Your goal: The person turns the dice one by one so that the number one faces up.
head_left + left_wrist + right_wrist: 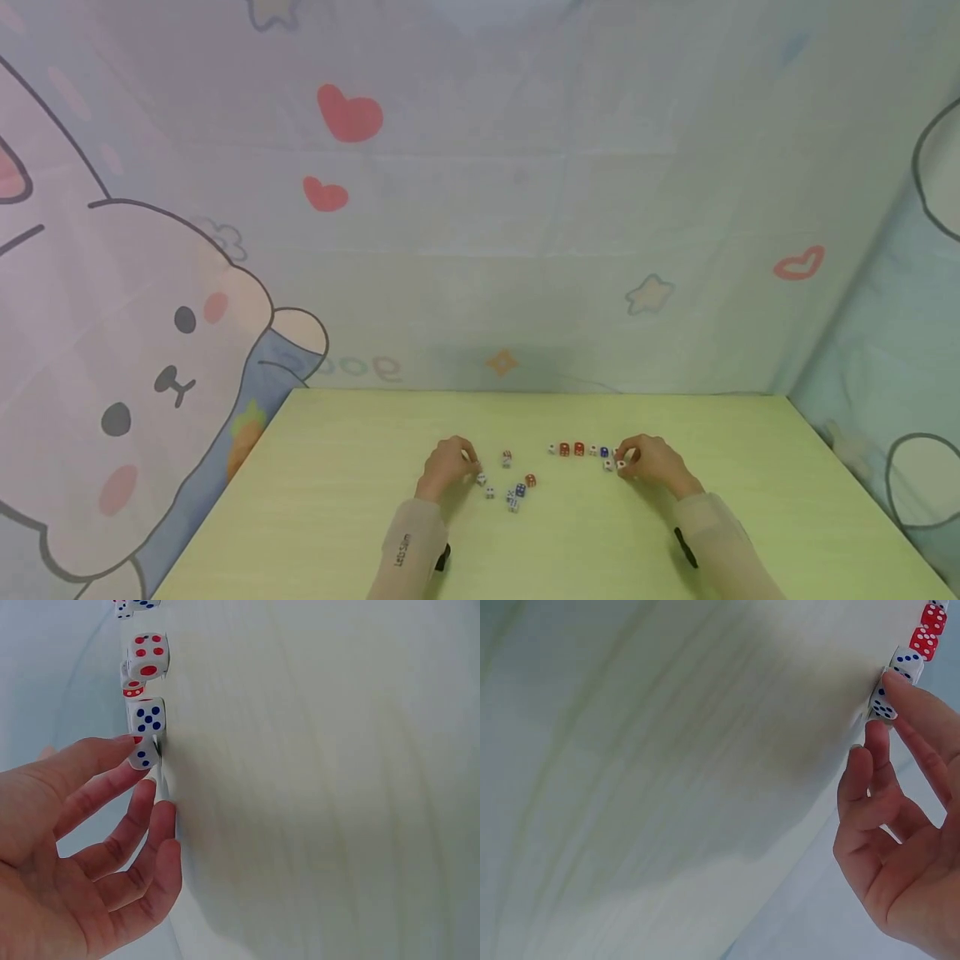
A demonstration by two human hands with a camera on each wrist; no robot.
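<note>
My left hand (450,462) pinches a white die (142,756) with blue pips between thumb and index finger. Its other fingers curl loosely. Just beyond the fingertips, in the left wrist view, lies another white die (148,716), with a red-pipped white die (148,654) farther up. My right hand (654,458) pinches a white die (882,705) at the right end of a line of dice. Next to that hand are a white die (607,466) and a blue die (604,452). The fingers partly cover the dice they hold.
The line continues left with red dice (579,449) and white dice (551,448). Between the hands lie several loose dice, among them a red die (531,480), a blue die (521,490) and a white die (513,506). A printed cloth (525,250) hangs behind the pale table (337,500).
</note>
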